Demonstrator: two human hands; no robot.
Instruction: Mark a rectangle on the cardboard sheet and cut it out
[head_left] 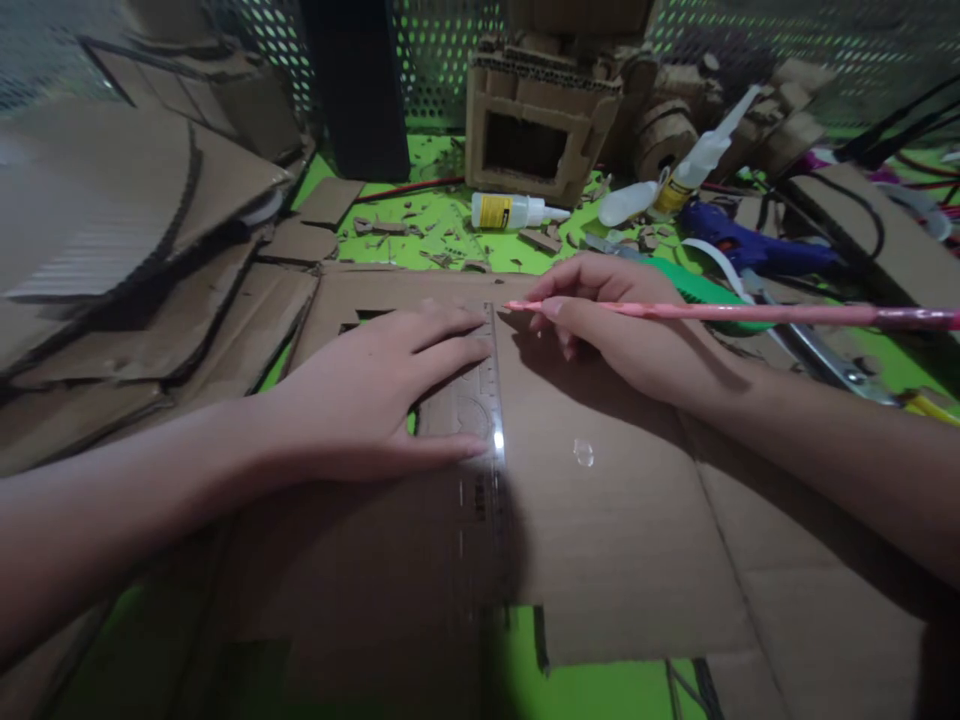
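Observation:
A large piece of brown cardboard (615,540) lies flat in front of me, with cut-outs at its near edge and under my left hand. Across it rests a clear plastic ruler (480,490), its long edge pointing away from me. My left hand (382,375) presses on the ruler, fingers spread and flat. A thin pink pen (720,313) is pinched in my right hand (607,310), its tip near the far end of the ruler's right edge. Whether the tip touches the cardboard I cannot tell. A small shiny patch (583,453) shows on the cardboard.
Stacked cardboard pieces (135,250) fill the left side. Behind stand a cardboard box with a window (536,125) and a dark upright block (356,90). Glue bottles (502,211), a blue glue gun (757,240), a green-handled tool (705,295) and scraps lie at the back right.

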